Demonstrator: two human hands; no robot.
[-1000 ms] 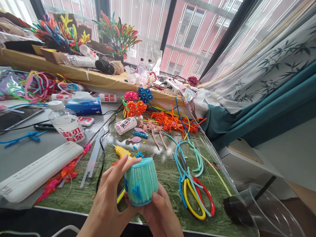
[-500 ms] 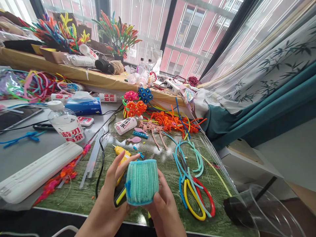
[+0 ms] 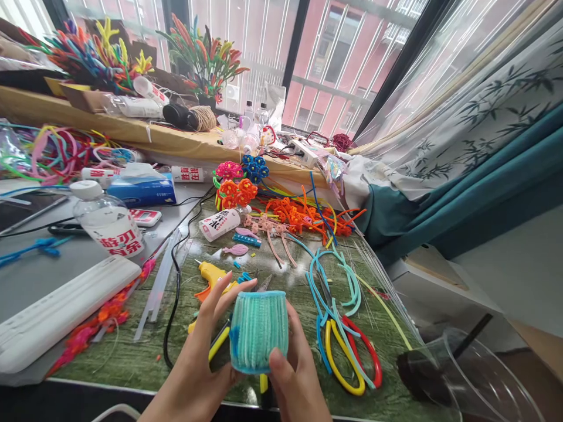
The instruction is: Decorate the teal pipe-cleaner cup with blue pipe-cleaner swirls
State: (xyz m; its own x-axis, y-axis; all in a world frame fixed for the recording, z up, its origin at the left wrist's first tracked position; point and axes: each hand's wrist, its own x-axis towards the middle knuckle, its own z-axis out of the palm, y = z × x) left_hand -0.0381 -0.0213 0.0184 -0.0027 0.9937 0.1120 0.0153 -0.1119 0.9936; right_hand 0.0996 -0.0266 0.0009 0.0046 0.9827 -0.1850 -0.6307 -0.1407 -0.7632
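Observation:
A small round pot of mint-green pipe cleaners (image 3: pixel 260 331), edged in blue at top and bottom, is held up over the near edge of the table. A blue tuft sticks out on its left side. My right hand (image 3: pixel 299 363) grips its right side, thumb across the front and fingers behind. Around the left side curves my left hand (image 3: pixel 200 351), thumb at the lower edge and fingertips near the rim. Behind my left fingers lies a yellow glue gun (image 3: pixel 213 274). Pliers with yellow-and-black handles (image 3: pixel 219 343) are partly hidden by my hands and the pot.
Scissors with yellow and red handles (image 3: pixel 345 357) lie at right among blue and mint pipe cleaners (image 3: pixel 352 287). A clear plastic cup (image 3: pixel 479 375) is at lower right. Left stand a water bottle (image 3: pixel 108 220) and a white power strip (image 3: pixel 65 310). Orange pipe-cleaner pieces (image 3: pixel 303 215) lie behind.
The pot and both hands have shifted slightly right and down in view. More of the glue gun shows now. My grip looks much the same.

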